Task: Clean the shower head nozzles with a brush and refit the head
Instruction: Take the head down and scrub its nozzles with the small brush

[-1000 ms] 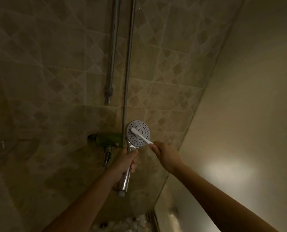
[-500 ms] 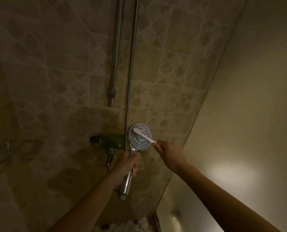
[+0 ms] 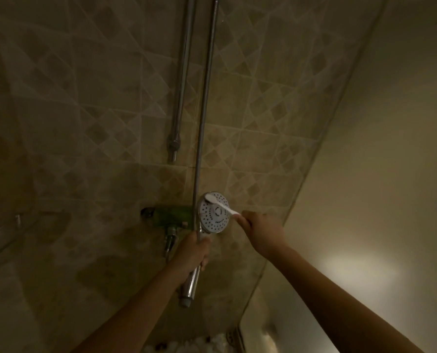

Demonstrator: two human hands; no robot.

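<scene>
A chrome hand shower head [image 3: 213, 218] with a round white nozzle face is held up in front of the tiled wall, face toward me. My left hand [image 3: 192, 253] grips its chrome handle, whose threaded end sticks out below the fist with no hose on it. My right hand [image 3: 259, 230] pinches the handle of a white brush [image 3: 220, 205]. The brush lies across the face, its bristle end at the upper left rim.
Behind the head a thin riser pipe [image 3: 204, 103] and a thicker hanging hose [image 3: 181, 80] run up the tiled wall. A green-wrapped mixer valve [image 3: 171, 214] with a spout sits left of the head. A plain wall [image 3: 378, 161] closes the right side.
The brush end has travelled from the left middle of the face up to its upper left rim. Both hands and the head sit slightly lower in view.
</scene>
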